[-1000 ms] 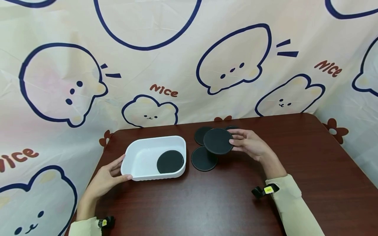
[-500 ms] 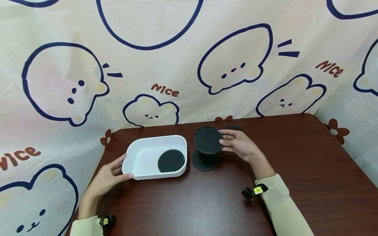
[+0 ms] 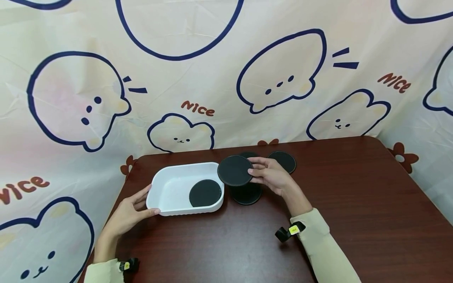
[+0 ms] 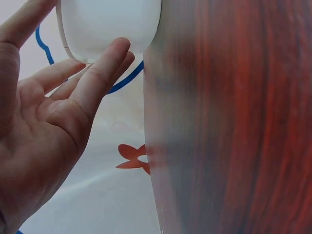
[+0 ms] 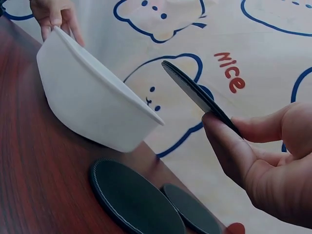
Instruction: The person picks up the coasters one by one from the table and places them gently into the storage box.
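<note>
Head view: left hand (image 3: pixel 129 211) grips white tub (image 3: pixel 171 190) at nine o'clock; right hand (image 3: pixel 270 175) pinches black disc (image 3: pixel 233 170), likely loading; next, clear three-o'clock rim (image 3: pixel 223 192).

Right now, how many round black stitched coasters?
5: inner coaster in the white rectangular tray, lifted coaster in the right hand; front coaster, rear coaster and rightmost coaster on the brown table. Others may be hidden.

Plain white on the rounded rectangular plastic-looking tub (image 3: pixel 170 192) | solid black across the round leather-look discs (image 3: pixel 235 170), pale stitching (image 5: pixel 99 192) tracing one rim | streaked reddish-brown grain on the wood-look table (image 3: pixel 230 243) | cream cloth backdrop (image 3: pixel 219 82), navy-outlined bears (image 3: pixel 180 135), rust-red "Nice" lettering (image 3: pixel 198 108), brown flowers (image 3: pixel 407 158) | pale beige-green fabric sleeves (image 3: pixel 327 247)!
</note>
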Demonstrator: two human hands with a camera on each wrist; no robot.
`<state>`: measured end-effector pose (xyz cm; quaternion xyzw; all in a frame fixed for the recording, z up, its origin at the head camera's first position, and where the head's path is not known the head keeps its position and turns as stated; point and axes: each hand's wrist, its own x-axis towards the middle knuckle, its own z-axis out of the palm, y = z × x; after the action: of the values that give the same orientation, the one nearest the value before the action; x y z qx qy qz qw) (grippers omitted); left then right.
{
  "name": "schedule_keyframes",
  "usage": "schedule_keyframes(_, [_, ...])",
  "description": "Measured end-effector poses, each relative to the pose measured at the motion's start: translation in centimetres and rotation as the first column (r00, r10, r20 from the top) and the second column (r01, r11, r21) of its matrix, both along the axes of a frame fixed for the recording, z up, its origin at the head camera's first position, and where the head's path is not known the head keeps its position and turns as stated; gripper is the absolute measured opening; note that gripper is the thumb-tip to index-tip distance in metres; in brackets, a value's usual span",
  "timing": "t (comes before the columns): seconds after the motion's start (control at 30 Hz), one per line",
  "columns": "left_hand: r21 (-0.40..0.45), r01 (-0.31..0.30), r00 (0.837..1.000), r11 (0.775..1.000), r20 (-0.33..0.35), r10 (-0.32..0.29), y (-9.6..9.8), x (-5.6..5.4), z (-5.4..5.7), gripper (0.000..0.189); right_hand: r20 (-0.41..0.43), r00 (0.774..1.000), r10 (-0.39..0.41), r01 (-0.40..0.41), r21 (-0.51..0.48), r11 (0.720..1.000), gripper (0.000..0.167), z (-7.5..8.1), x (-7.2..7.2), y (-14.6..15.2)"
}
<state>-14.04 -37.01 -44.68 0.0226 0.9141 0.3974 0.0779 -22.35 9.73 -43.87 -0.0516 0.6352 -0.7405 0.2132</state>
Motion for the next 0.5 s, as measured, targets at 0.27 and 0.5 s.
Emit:
schedule_keyframes(0.27, [0.004,-0.003,1.000,1.000,0.005,0.003,-0.1,0.0,-0.1,0.100,0.003,1.000,0.020,-0.020,-0.031,0.999,0.058,-0.1,0.2,-2.2])
schedule_keyframes(0.5, [-0.006,-0.001,1.000,1.000,-0.004,0.001,-0.1,0.0,-0.1,0.100,0.017,1.000,0.021,-0.020,-0.042,0.999,0.057,0.0,0.4,-4.1])
